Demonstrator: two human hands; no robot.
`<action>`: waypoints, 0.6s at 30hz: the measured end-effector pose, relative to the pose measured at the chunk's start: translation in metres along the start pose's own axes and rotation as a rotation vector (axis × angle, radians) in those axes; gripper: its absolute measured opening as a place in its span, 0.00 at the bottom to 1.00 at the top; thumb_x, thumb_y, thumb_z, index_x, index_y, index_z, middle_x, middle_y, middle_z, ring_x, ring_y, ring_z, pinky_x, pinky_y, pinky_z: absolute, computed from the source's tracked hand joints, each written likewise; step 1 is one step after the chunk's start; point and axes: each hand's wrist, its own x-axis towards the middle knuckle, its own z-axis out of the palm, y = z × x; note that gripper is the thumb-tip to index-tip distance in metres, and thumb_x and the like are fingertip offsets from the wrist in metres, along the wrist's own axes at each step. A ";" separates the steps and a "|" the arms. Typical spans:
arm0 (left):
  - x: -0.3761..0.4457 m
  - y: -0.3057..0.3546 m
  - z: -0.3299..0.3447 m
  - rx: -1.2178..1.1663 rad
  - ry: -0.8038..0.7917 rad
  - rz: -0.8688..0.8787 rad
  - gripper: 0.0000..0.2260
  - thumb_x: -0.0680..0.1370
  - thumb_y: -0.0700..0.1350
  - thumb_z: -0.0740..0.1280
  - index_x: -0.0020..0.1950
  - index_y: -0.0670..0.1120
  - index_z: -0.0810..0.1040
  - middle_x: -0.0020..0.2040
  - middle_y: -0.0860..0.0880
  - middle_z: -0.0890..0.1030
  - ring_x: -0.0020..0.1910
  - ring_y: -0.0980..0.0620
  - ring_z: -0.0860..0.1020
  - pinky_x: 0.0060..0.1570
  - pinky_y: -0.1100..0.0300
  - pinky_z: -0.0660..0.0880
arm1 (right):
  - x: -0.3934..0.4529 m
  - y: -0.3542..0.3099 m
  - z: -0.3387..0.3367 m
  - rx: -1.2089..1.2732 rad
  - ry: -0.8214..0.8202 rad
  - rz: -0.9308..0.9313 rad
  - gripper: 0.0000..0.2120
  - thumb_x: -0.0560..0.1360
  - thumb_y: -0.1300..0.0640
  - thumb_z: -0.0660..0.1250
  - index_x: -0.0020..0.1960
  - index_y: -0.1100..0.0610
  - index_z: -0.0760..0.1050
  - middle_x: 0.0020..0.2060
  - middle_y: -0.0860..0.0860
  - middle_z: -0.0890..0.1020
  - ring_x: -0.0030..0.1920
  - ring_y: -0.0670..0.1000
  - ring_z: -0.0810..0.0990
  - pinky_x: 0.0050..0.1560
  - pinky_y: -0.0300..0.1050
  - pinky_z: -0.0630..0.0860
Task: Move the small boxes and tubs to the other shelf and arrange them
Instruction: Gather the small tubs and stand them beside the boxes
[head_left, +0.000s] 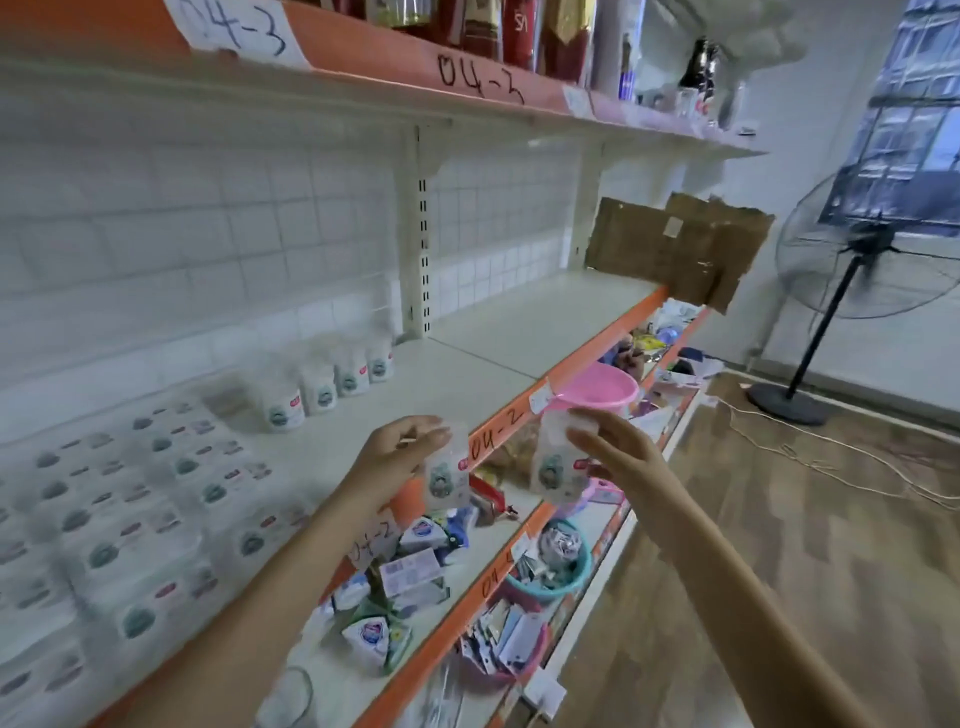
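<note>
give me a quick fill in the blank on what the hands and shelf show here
1. Each hand, left hand and right hand, holds one small white ____.
2. The basin beyond the right hand is ____.
3. The handwritten label on the shelf edge between the hands reads ____.

Missing words: tub; pink; 04-2

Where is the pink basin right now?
The pink basin sits right of centre, below the orange shelf edge, just behind the tub in the right hand.

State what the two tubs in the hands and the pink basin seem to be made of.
Left tub and right tub: seemingly translucent frosted plastic, cloudy walls with printed labels. Pink basin: likely glossy moulded plastic, with an even colour and smooth rolled rim.
</note>
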 end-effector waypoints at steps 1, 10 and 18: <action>0.009 -0.001 -0.007 0.029 0.036 0.016 0.07 0.72 0.49 0.71 0.49 0.54 0.78 0.49 0.54 0.80 0.50 0.55 0.78 0.49 0.63 0.72 | 0.020 0.002 0.004 -0.002 -0.028 -0.008 0.25 0.67 0.50 0.73 0.62 0.56 0.73 0.51 0.49 0.81 0.50 0.47 0.81 0.42 0.35 0.77; 0.091 -0.015 -0.048 0.246 0.496 0.006 0.21 0.70 0.50 0.73 0.61 0.47 0.76 0.55 0.50 0.78 0.53 0.54 0.75 0.53 0.63 0.68 | 0.199 0.025 0.059 -0.038 -0.408 -0.065 0.19 0.74 0.58 0.67 0.63 0.58 0.70 0.53 0.53 0.79 0.49 0.48 0.80 0.47 0.37 0.78; 0.128 -0.031 -0.048 0.239 0.726 -0.062 0.19 0.73 0.43 0.71 0.63 0.46 0.74 0.57 0.48 0.77 0.53 0.55 0.76 0.57 0.61 0.69 | 0.310 0.053 0.086 -0.048 -0.736 -0.088 0.20 0.72 0.58 0.70 0.62 0.56 0.71 0.55 0.54 0.78 0.49 0.50 0.80 0.55 0.48 0.75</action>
